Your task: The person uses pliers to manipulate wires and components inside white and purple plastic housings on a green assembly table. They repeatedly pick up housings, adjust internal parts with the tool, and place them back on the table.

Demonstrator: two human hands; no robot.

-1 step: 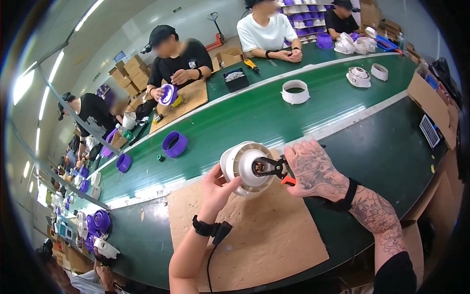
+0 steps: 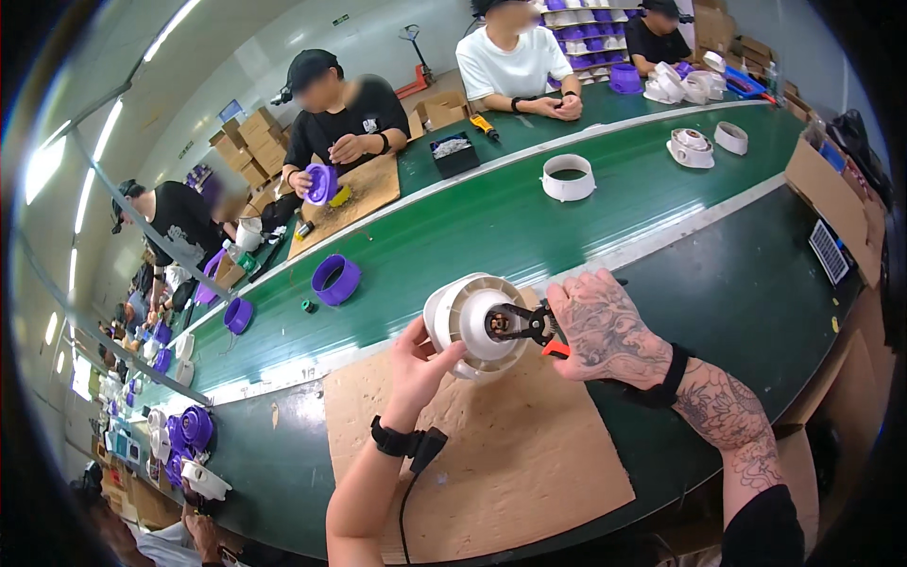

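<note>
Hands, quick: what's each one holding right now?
Left hand: closed on the round white housing, steadying it.
Right hand: closed on the pliers, tips in the housing's centre.

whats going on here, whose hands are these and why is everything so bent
No machine here: a person wears a wide fisheye camera on the head, looking down at their own hands, so straight edges curve. The left hand steadies a round white plastic housing over a cardboard sheet. The right hand holds black pliers with orange handles, tips in the housing's centre. Beyond runs a green conveyor belt carrying a purple ring and a white ring. Other people sit working across it.
</note>
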